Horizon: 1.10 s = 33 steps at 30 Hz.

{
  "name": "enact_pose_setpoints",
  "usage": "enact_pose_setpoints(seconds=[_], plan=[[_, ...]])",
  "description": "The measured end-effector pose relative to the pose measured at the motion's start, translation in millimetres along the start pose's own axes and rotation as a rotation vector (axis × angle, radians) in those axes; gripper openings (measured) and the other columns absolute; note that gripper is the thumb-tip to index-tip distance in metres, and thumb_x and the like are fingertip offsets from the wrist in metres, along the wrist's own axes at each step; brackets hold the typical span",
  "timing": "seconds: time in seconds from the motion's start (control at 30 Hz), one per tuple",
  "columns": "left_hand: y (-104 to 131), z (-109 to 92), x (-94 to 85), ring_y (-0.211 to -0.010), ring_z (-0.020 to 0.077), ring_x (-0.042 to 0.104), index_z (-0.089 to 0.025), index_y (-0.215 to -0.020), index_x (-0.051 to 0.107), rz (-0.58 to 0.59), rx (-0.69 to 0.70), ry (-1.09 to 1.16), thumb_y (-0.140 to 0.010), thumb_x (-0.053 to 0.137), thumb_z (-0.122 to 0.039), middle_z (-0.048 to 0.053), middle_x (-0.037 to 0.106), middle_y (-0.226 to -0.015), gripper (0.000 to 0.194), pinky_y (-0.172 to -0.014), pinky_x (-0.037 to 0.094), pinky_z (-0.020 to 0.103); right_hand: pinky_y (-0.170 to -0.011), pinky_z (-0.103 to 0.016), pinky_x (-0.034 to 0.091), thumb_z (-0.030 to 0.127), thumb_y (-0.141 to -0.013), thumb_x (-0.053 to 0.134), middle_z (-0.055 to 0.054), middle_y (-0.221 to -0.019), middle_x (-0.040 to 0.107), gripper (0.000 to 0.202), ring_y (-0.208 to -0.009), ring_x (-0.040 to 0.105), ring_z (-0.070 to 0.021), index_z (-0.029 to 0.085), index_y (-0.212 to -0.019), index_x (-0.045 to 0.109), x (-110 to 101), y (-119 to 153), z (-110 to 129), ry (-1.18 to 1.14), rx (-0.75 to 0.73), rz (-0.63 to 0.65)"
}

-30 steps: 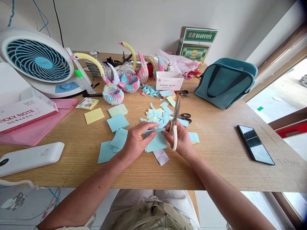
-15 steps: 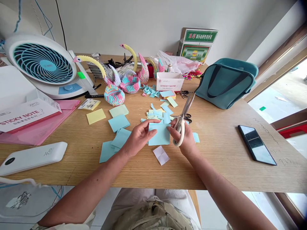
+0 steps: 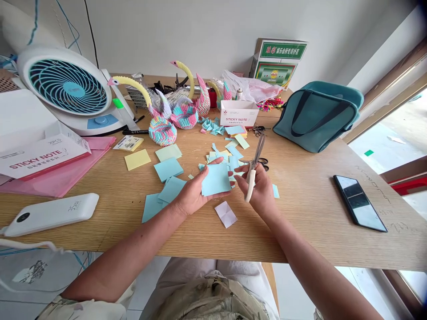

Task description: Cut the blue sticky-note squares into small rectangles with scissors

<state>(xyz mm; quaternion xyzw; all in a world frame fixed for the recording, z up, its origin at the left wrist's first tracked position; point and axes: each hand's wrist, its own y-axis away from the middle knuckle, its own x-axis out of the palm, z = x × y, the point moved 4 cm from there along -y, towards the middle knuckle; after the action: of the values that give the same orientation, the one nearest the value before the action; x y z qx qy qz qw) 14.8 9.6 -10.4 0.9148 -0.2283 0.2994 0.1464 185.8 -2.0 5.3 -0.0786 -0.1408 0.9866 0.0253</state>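
Leaning in over the front edge of the desk (image 3: pixel 310 226), two bare forearms run forward and angle toward each other, with the hands meeting near the middle. The left hand (image 3: pixel 195 189) is turned palm up; its grip is open, fingers stretched flat beneath a blue sticky note (image 3: pixel 215 179) and thumb raised by its upper left corner. The right hand (image 3: pixel 260 189) is just beside it, a small gap between, its grip curled round the white-handled scissors (image 3: pixel 251 182), with the thumb and a forefinger reaching toward the paper. The blades slant up toward the desk's back edge, and I can't tell how far apart they stand.

That blue sticky note is held above the desk, squarish, smooth and pale, tipped a little so its broad face shows. Whether it is one sheet or several, I can't make out. Below it, nearer the front edge, lies a creased white paper square (image 3: pixel 226 214). Blue note stacks (image 3: pixel 171 190) sit left of the hands, blue and yellowish paper cuttings (image 3: pixel 235 152) are scattered just beyond them, and black-handled scissors (image 3: pixel 263 163) lie partly hidden behind the right hand. A dark phone (image 3: pixel 360 202) rests toward the right edge.
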Motion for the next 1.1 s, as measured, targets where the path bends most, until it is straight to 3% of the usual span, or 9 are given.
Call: enact_pose_setpoints(seconds=[0.2, 0.4, 0.77, 0.93, 1.1], plan=[[-3, -1, -8.8, -0.107, 0.0319, 0.070, -0.028, -0.139, 0.056, -0.080, -0.006, 0.103, -0.092, 0.047, -0.069, 0.014, 0.069, -0.127, 0.063, -0.077, 0.061, 0.045, -0.080, -0.037, 0.048, 0.026, -0.085, 0.072, -0.007, -0.103, 0.067, 0.026, -0.089, 0.063, -0.0223, 0.024, -0.099, 0.050, 15, 10, 6, 0.323, -0.267, 0.194], [-2, -2, -6.1, -0.096, 0.0304, 0.071, -0.019, -0.133, 0.060, -0.088, -0.038, 0.137, -0.100, 0.033, -0.064, 0.016, 0.073, -0.114, 0.062, -0.071, 0.059, 0.042, -0.071, -0.034, 0.043, 0.019, -0.086, 0.065, -0.006, -0.090, 0.064, 0.019, -0.078, 0.058, -0.0211, 0.023, -0.096, 0.049, 22, 15, 0, 0.544, -0.464, 0.149], [-3, 2, -7.4, -0.099, 0.0304, 0.070, -0.018, -0.132, 0.061, -0.054, -0.039, 0.168, -0.099, 0.032, -0.066, 0.017, 0.072, -0.118, 0.065, -0.079, 0.057, 0.045, -0.075, -0.035, 0.051, 0.026, -0.087, 0.067, -0.006, -0.093, 0.069, 0.016, -0.089, 0.068, -0.0241, 0.024, -0.093, 0.053, 19, 12, -6, 0.363, -0.231, 0.204], [-3, 4, -7.0, -0.105, 0.0319, 0.070, -0.018, -0.131, 0.061, -0.026, -0.058, 0.199, -0.098, 0.034, -0.067, 0.017, 0.071, -0.123, 0.065, -0.093, 0.053, 0.056, -0.073, -0.034, 0.052, 0.025, -0.087, 0.065, -0.005, -0.087, 0.067, 0.017, -0.089, 0.069, -0.0242, 0.025, -0.088, 0.048, 16, 11, -10, 0.346, -0.231, 0.122], [-3, 4, -7.3, -0.107, 0.0316, 0.070, -0.020, -0.130, 0.062, -0.050, -0.003, 0.124, -0.096, 0.041, -0.066, 0.017, 0.070, -0.124, 0.062, -0.094, 0.054, 0.055, -0.068, -0.031, 0.052, 0.024, -0.087, 0.066, -0.001, -0.082, 0.066, 0.015, -0.074, 0.065, -0.0177, 0.024, -0.087, 0.050, 14, 11, -1, 0.265, -0.234, 0.025]])
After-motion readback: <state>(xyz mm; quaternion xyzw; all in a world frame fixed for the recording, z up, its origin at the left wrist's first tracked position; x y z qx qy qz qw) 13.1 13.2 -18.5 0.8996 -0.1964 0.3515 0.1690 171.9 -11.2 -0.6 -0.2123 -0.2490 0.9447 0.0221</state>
